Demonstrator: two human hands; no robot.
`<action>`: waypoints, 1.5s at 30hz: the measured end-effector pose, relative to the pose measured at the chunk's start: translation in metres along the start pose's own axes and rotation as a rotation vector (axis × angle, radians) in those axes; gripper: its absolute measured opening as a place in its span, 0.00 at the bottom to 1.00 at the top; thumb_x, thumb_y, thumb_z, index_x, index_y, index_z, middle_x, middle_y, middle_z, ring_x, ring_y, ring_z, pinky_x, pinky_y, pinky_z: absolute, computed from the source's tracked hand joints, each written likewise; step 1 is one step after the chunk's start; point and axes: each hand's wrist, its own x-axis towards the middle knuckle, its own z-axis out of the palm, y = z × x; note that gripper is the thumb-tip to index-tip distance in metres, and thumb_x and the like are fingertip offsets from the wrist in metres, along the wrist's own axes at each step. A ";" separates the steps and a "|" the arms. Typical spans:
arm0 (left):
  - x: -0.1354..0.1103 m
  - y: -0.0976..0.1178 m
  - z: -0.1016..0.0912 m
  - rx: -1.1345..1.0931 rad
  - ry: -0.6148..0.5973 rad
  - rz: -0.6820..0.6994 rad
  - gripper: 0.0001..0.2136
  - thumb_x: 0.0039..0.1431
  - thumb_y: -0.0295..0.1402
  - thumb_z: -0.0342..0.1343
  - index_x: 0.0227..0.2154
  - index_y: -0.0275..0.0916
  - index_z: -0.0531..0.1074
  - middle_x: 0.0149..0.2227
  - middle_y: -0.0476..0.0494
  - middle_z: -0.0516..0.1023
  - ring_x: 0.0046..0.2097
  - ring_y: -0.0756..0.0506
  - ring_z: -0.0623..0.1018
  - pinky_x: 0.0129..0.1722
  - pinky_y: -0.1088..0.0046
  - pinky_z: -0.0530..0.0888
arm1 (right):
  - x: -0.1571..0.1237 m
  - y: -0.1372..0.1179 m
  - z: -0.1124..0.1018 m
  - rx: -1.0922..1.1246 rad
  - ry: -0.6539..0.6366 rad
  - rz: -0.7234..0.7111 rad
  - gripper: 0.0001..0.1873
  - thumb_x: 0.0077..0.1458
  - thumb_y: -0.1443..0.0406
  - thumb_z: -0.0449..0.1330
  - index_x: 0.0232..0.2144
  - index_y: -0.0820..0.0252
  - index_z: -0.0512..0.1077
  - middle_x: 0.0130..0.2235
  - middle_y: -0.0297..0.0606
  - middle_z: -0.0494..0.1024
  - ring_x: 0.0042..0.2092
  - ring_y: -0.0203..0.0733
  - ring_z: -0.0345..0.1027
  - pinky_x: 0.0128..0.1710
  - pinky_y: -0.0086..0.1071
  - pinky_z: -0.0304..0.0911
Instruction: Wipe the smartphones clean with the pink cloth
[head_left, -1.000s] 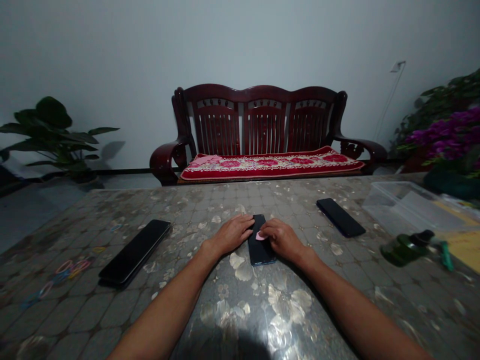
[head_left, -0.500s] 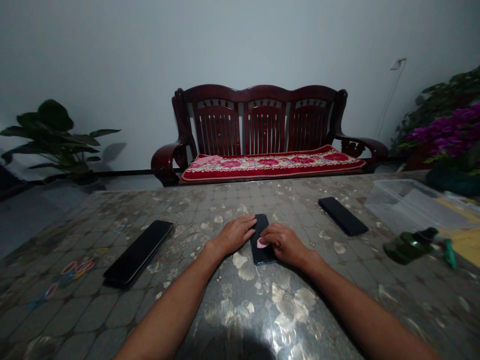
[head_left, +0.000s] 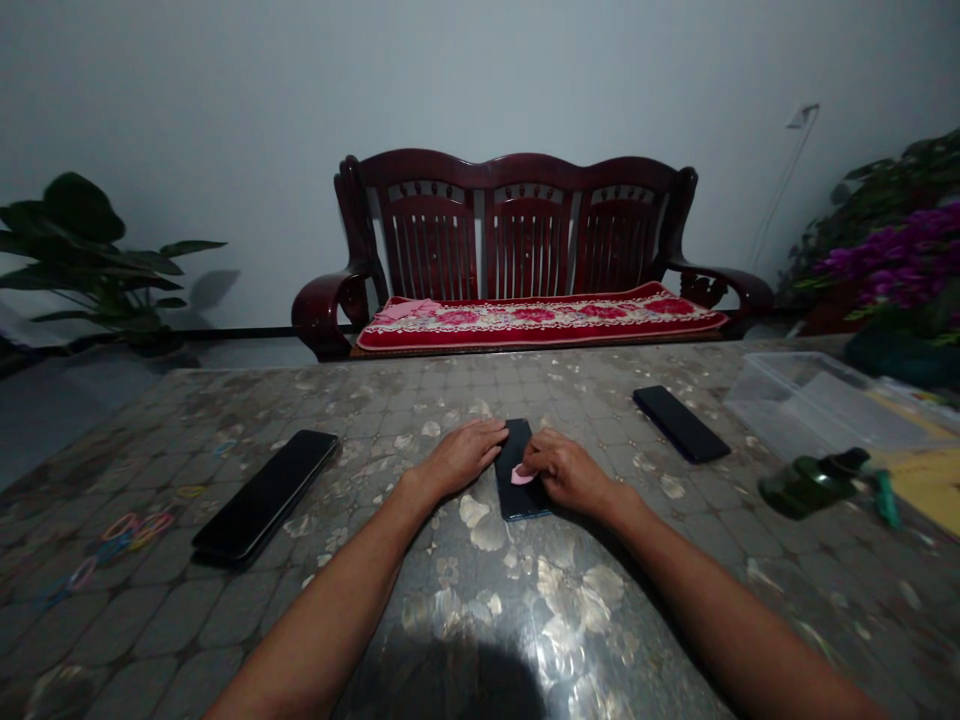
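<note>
A dark phone (head_left: 517, 495) lies flat on the patterned table (head_left: 465, 620) in front of me. My left hand (head_left: 461, 455) rests on the phone's left edge, fingers together and flat against it. My right hand (head_left: 566, 470) is closed in a pinch on a small pink piece (head_left: 520, 476), pressing it onto the phone's screen. Both forearms reach in from the bottom of the view.
Two more dark phones lie on the table, one at the left (head_left: 266, 495) and one at the right (head_left: 680, 423). Coloured rubber bands (head_left: 120, 540) sit far left. A clear plastic box (head_left: 814, 405) and a green bottle (head_left: 814, 483) are at the right. A wooden bench (head_left: 525, 260) stands behind.
My right hand has slid the pink piece a little along the screen. The left hand stays on the phone's edge. The camera has tipped slightly.
</note>
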 end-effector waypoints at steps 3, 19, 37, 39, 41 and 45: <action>0.001 0.001 -0.002 0.006 -0.036 -0.007 0.17 0.68 0.29 0.52 0.58 0.38 0.72 0.61 0.38 0.74 0.63 0.42 0.72 0.67 0.59 0.65 | 0.005 0.009 0.003 -0.054 0.043 0.078 0.15 0.61 0.77 0.57 0.38 0.58 0.82 0.35 0.40 0.77 0.41 0.43 0.67 0.42 0.34 0.61; 0.000 -0.005 0.001 -0.018 0.017 0.034 0.17 0.69 0.31 0.51 0.57 0.41 0.73 0.61 0.40 0.75 0.62 0.42 0.75 0.65 0.60 0.68 | -0.005 0.008 -0.006 0.109 0.009 0.075 0.16 0.51 0.81 0.59 0.29 0.60 0.81 0.31 0.38 0.80 0.38 0.41 0.71 0.40 0.31 0.62; 0.002 -0.018 0.006 -0.030 0.025 0.079 0.14 0.71 0.36 0.50 0.50 0.42 0.79 0.54 0.43 0.81 0.56 0.43 0.79 0.66 0.56 0.66 | -0.011 0.009 -0.008 0.019 0.026 -0.026 0.15 0.52 0.80 0.58 0.32 0.60 0.81 0.32 0.39 0.79 0.38 0.41 0.70 0.39 0.31 0.63; 0.003 -0.018 0.005 -0.037 0.018 0.078 0.15 0.71 0.37 0.49 0.50 0.42 0.79 0.54 0.43 0.81 0.56 0.43 0.79 0.66 0.56 0.66 | -0.011 0.009 -0.007 -0.007 0.038 -0.013 0.17 0.53 0.80 0.58 0.35 0.60 0.82 0.35 0.41 0.80 0.40 0.42 0.70 0.41 0.31 0.63; 0.004 -0.018 0.004 -0.043 0.013 0.075 0.15 0.71 0.36 0.49 0.50 0.42 0.79 0.54 0.43 0.80 0.56 0.43 0.79 0.67 0.56 0.66 | -0.010 0.010 -0.007 -0.019 0.025 -0.020 0.16 0.55 0.79 0.58 0.37 0.60 0.82 0.36 0.42 0.80 0.40 0.42 0.70 0.41 0.32 0.63; 0.004 -0.017 0.002 -0.052 -0.004 0.062 0.15 0.70 0.36 0.50 0.50 0.42 0.79 0.55 0.43 0.80 0.57 0.43 0.79 0.67 0.55 0.65 | -0.004 0.011 -0.012 -0.042 -0.036 -0.024 0.13 0.57 0.77 0.59 0.34 0.61 0.82 0.33 0.41 0.79 0.38 0.41 0.69 0.39 0.31 0.61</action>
